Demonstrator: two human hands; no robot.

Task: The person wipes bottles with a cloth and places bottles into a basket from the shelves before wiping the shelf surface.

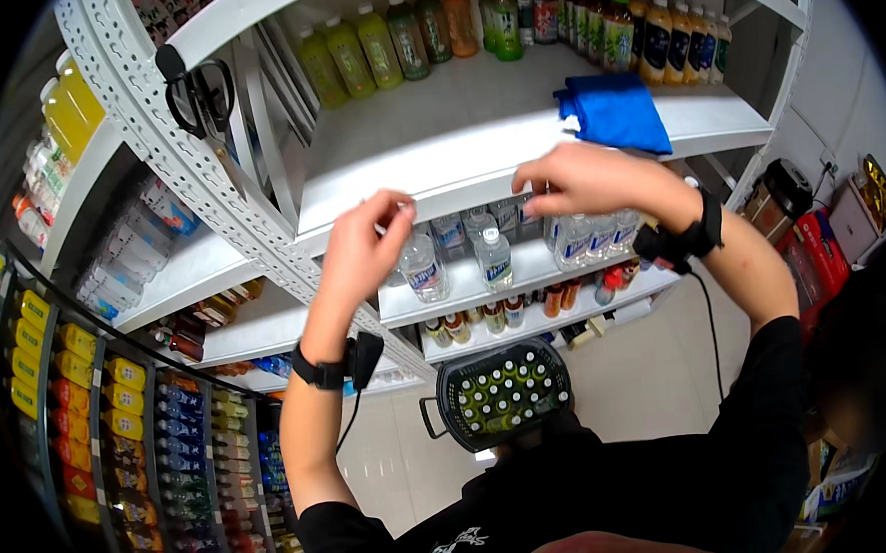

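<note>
My left hand (pixel 370 243) is raised at the front of the white metal shelf, its fingers curled above a clear plastic bottle (pixel 424 270); whether it touches the cap is hidden. My right hand (pixel 577 179) hovers by the edge of the upper shelf (pixel 436 149), fingers bent and apart, holding nothing. A folded blue cloth (pixel 615 113) lies on that shelf just beyond my right wrist. Another clear bottle (pixel 495 259) stands upright on the shelf below, between my hands, with more clear bottles behind and to the right. Both wrists wear black straps with cables.
Green, orange and dark drink bottles (pixel 382 50) line the upper shelf's back. On the floor stands a black basket (pixel 450 419) full of capped green bottles. Black scissors (pixel 201 98) hang on the perforated post (pixel 133 105). Stocked drink racks (pixel 121 443) fill the left; boxes (pixel 824 245) stand right.
</note>
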